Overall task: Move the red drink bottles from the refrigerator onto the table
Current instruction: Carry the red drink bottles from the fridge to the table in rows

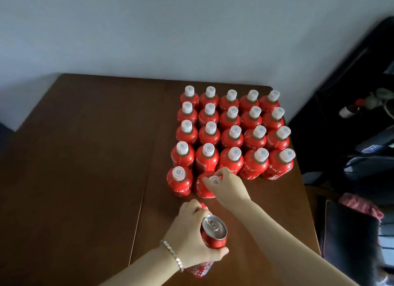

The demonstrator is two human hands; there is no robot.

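Several red drink bottles [232, 134] with white caps stand upright in tight rows on the right half of the brown table [85, 158]. In the front row stand two bottles. My right hand [226, 186] pinches the white cap of the right one [203, 188], which stands next to the left one [179, 182]. Nearer to me, my left hand [189, 236], with a bracelet on the wrist, grips a red can [214, 232] with a silver top above the table. More red packaging [199, 270] shows under that wrist; what it is I cannot tell.
A pale wall runs behind the table. Dark furniture [351, 243] with a pink cloth [360, 204] and other clutter stands close to the table's right edge. The table's left half is bare wood.
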